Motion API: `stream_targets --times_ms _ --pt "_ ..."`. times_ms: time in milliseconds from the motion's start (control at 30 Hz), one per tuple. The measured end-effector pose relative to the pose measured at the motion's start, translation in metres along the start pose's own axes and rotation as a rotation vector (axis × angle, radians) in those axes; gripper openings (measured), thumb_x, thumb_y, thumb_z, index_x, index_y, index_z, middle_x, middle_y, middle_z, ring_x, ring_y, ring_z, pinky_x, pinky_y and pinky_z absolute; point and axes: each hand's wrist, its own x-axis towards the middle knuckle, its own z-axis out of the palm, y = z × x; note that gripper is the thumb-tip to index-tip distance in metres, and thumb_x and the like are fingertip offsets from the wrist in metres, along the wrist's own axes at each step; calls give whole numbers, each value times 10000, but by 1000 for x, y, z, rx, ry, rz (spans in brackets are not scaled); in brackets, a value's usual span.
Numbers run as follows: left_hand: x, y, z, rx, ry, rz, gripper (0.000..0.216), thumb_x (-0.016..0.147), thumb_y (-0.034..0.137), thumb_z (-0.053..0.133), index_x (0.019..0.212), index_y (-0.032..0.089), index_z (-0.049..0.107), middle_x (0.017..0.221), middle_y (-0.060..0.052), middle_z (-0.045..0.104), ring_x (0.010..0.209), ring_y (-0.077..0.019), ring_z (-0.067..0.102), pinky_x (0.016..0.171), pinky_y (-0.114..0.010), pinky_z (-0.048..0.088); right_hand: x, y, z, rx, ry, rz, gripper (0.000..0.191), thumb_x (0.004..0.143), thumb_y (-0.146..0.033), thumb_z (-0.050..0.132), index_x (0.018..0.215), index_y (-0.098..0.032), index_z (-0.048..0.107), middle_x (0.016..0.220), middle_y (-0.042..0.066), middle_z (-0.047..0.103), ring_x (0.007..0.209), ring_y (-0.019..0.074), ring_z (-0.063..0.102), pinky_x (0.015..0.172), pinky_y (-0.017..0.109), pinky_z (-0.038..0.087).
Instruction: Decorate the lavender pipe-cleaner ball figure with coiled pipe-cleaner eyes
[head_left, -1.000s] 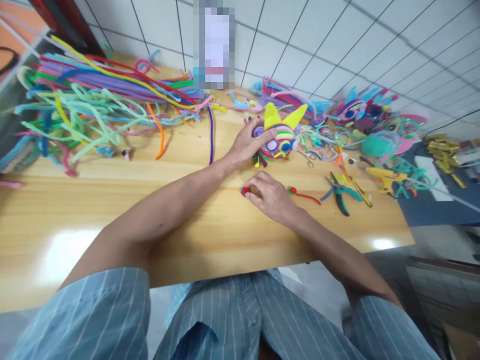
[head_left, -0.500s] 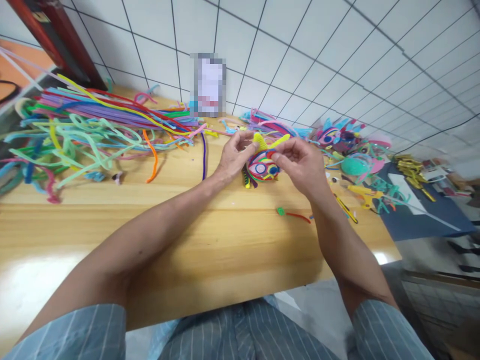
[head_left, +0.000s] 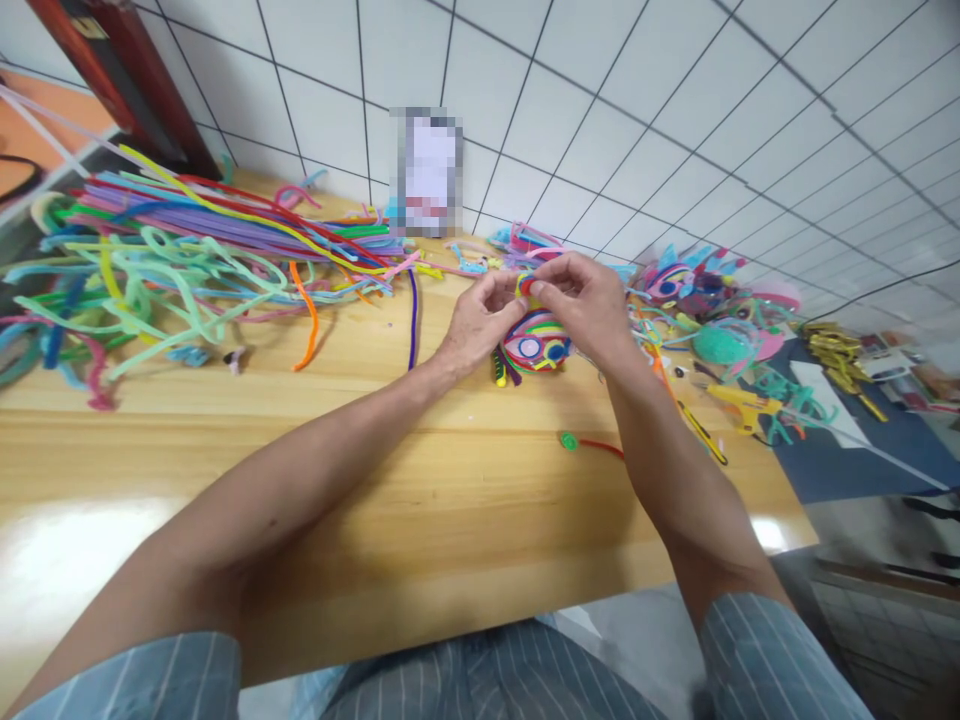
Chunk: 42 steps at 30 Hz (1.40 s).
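My left hand [head_left: 484, 318] is closed in a pinch on a yellow pipe-cleaner piece [head_left: 519, 284], mostly hidden by the fingers. My right hand [head_left: 589, 308] pinches a small red coil [head_left: 527, 286] against it, so the fingertips of both hands nearly meet. Just below them a colourful pipe-cleaner fish [head_left: 536, 345] lies on the table, with a ringed pink-and-blue eye spot and a dark blue and yellow one. Dark and yellow strands stick out at its lower left. Nearer to me lie a green coil [head_left: 569, 441] and a red pipe cleaner [head_left: 602, 447].
Many loose pipe cleaners [head_left: 187, 290] are heaped at the left. A blurred-out upright panel [head_left: 429, 175] leans on the tiled wall. At the right are a yellow glue gun [head_left: 744, 408], a utility knife [head_left: 703, 434], a green ball [head_left: 720, 342] and another finished fish [head_left: 667, 283].
My right hand has moved left and up, bringing the red coil against the yellow piece. The yellow piece's ends, visible before, are now mostly covered. The view has shifted slightly.
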Motion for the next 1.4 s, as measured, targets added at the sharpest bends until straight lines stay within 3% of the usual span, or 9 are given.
stream_targets --times_ms 367,700,967,1067,1233,1400 --pt "-2 6 3 -6 18 -5 419 867 543 846 1075 204 713 1009 -43 804 963 -207 757 946 -364 603 4 4 5 7 18 -12 82 837 -242 722 913 -211 727 828 -5 741 725 160 659 693 310 535" --pt "-3 17 4 -13 -3 -11 315 923 487 801 1047 206 736 1106 -66 816 1074 -243 774 1019 -413 593 5 7 5 -19 13 -16 113 870 -317 761 893 -219 708 835 4 723 760 173 661 741 334 555" --pt "-1 15 0 10 25 -77 236 923 415 794 1029 207 763 1096 -54 820 1082 -244 764 977 -387 619 6 10 7 -43 18 -5 185 882 -398 786 947 -231 739 845 8 724 843 192 677 762 328 577" --pt "-2 14 -1 8 40 -85 273 906 450 809 1025 210 756 1117 -63 820 1103 -258 764 987 -407 615 1 6 -3 -58 92 -7 235 891 -451 792 1005 -251 743 877 9 728 816 189 662 737 332 575" --pt "-2 15 1 14 63 -87 390 842 535 857 1034 213 746 1140 -67 818 1118 -262 758 995 -407 606 -30 -3 -42 -59 223 2 241 925 -464 776 1036 -254 740 955 36 736 799 192 653 711 344 561" --pt "-1 15 0 44 82 -101 524 776 666 874 1023 227 727 1099 -35 809 1082 -258 738 935 -387 599 -82 11 -74 -138 154 90 156 906 -373 779 984 -238 765 827 24 724 702 184 634 661 341 526"
